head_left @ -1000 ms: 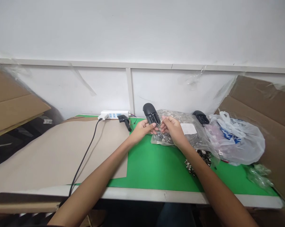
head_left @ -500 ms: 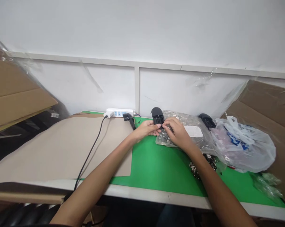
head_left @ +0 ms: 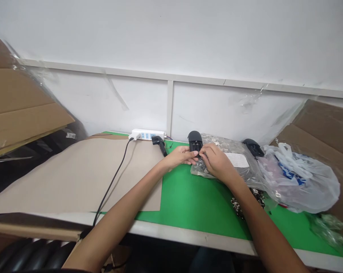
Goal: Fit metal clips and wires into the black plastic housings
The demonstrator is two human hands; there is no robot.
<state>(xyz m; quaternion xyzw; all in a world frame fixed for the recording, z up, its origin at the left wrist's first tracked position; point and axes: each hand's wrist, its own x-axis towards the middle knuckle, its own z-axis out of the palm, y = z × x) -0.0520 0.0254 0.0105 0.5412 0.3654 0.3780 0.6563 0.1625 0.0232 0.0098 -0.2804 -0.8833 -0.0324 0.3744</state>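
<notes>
A black plastic housing [head_left: 195, 140] with a rounded top and slots in its lower part is held up over the table. My left hand [head_left: 183, 156] grips its lower left edge, thumb across the front. At its lower right edge, my right hand [head_left: 214, 159] has thumb and fingertips pinched together; whatever lies between them is too small to make out. Behind my right hand lies a clear plastic bag [head_left: 239, 170] full of small parts, with a white label [head_left: 236, 159]. A similar black housing [head_left: 253, 147] rests at the bag's far right.
A white power strip [head_left: 148, 134] with a black cable stands against the wall, beside a black handheld device [head_left: 159, 145]. Brown paper [head_left: 126, 182] covers the table's left. Loose metal parts [head_left: 238, 207] lie near my right forearm. A white carrier bag [head_left: 316, 185] and cardboard [head_left: 328, 132] stand right.
The whole view has shifted slightly, so everything appears a little further right. Both hands keep their hold at the black housing, with only slight finger movement.
</notes>
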